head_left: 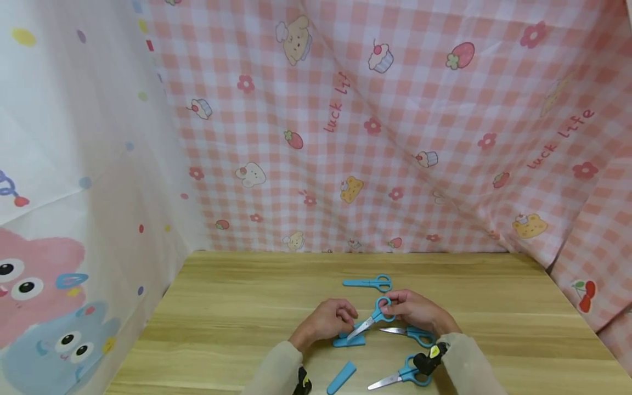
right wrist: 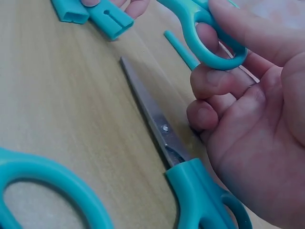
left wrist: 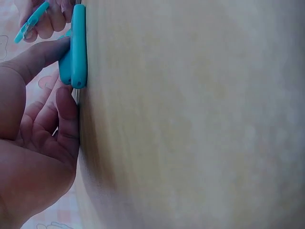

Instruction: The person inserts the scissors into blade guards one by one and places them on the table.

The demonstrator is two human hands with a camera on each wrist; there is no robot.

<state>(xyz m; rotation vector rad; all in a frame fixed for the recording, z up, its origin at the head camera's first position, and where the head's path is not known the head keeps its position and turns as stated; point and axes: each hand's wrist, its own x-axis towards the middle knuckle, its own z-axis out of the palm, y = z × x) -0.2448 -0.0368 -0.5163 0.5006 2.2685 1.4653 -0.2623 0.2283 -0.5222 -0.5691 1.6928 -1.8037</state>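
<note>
My right hand (head_left: 415, 310) pinches blue-handled scissors (head_left: 377, 315) by a finger loop, their metal blades pointing down and left. My left hand (head_left: 329, 319) pinches a blue scissors sheath (left wrist: 65, 67) between thumb and fingers, low over the table. A second blue sheath (head_left: 348, 342) lies right against it on the near side. In the right wrist view the held sheath (right wrist: 112, 21) shows a slot near its open end. Another pair of scissors (head_left: 412, 333), blades bare, rests under my right hand.
Beyond my hands lies a sheathed pair of scissors (head_left: 367, 282). Nearer me are a loose blue sheath (head_left: 342, 377) and bare-bladed scissors (head_left: 400, 377), partly behind the right wrist's camera. Patterned cloth (head_left: 345, 137) hangs behind the wooden table (head_left: 237, 307).
</note>
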